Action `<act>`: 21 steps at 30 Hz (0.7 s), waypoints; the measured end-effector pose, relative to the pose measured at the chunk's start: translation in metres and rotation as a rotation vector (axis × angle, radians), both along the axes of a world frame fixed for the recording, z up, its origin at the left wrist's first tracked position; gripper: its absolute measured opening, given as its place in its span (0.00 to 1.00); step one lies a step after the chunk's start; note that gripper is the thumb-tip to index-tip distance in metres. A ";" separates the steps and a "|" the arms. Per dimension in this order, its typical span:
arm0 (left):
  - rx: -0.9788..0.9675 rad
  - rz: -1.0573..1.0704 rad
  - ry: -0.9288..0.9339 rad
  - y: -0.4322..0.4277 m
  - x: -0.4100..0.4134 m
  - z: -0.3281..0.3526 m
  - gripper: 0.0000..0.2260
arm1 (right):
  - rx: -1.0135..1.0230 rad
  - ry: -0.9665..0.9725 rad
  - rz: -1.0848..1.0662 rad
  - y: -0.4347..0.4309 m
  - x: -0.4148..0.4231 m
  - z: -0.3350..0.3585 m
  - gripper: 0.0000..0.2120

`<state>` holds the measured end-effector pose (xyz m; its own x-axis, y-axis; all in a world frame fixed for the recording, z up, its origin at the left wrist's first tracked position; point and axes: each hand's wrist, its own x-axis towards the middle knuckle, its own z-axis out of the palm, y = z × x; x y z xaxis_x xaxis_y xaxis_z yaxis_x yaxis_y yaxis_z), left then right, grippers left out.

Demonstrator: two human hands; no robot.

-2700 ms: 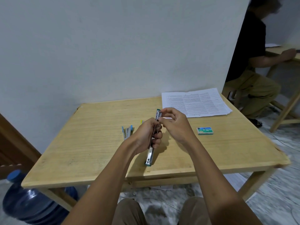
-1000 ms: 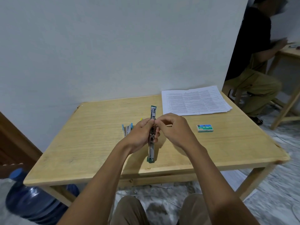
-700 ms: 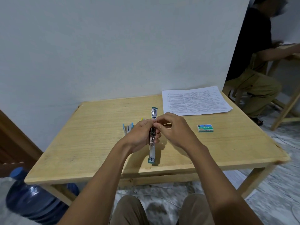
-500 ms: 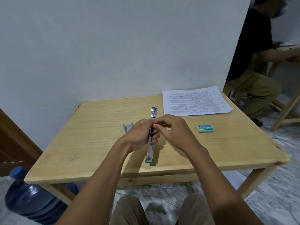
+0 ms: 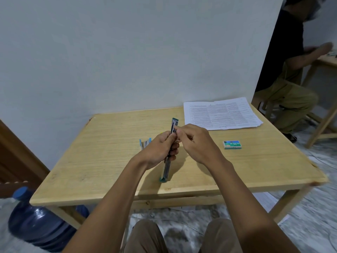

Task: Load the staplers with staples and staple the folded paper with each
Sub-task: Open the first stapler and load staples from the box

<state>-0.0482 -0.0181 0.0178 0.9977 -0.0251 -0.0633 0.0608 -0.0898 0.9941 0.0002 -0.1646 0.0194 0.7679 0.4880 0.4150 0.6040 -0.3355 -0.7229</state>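
Right hand [image 5: 196, 143] edged up stapler [image 5: 168, 154].

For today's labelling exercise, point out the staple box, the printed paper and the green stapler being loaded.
staple box [image 5: 232, 144], head view, middle of its top label.
printed paper [image 5: 219, 115], head view, centre of the sheet.
green stapler [image 5: 166, 170], head view, lower metal track.

Stapler [image 5: 166, 168] middle hidden by left hand [image 5: 158, 150]; staples too small.

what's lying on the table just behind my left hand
A blue stapler lies there, opened out, beside the left hand. The hand covers its near end, and something yellow peeks out past the knuckles, too hidden to identify.
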 end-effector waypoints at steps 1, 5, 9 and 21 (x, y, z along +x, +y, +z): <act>0.001 -0.002 -0.001 0.000 0.000 0.000 0.14 | -0.011 -0.007 0.002 0.000 0.000 0.000 0.15; -0.008 -0.010 -0.005 -0.002 0.000 0.002 0.13 | 0.014 -0.007 -0.011 0.000 0.000 -0.004 0.16; -0.003 -0.025 -0.010 -0.002 0.001 0.002 0.11 | 0.043 -0.003 -0.021 -0.001 -0.001 -0.005 0.13; 0.069 -0.006 0.007 0.000 0.003 -0.001 0.10 | 0.186 0.228 -0.047 0.007 -0.001 -0.016 0.13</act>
<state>-0.0452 -0.0180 0.0166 0.9970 -0.0268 -0.0719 0.0668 -0.1581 0.9852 -0.0013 -0.1577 0.0035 0.8715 0.3812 0.3085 0.4060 -0.2079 -0.8899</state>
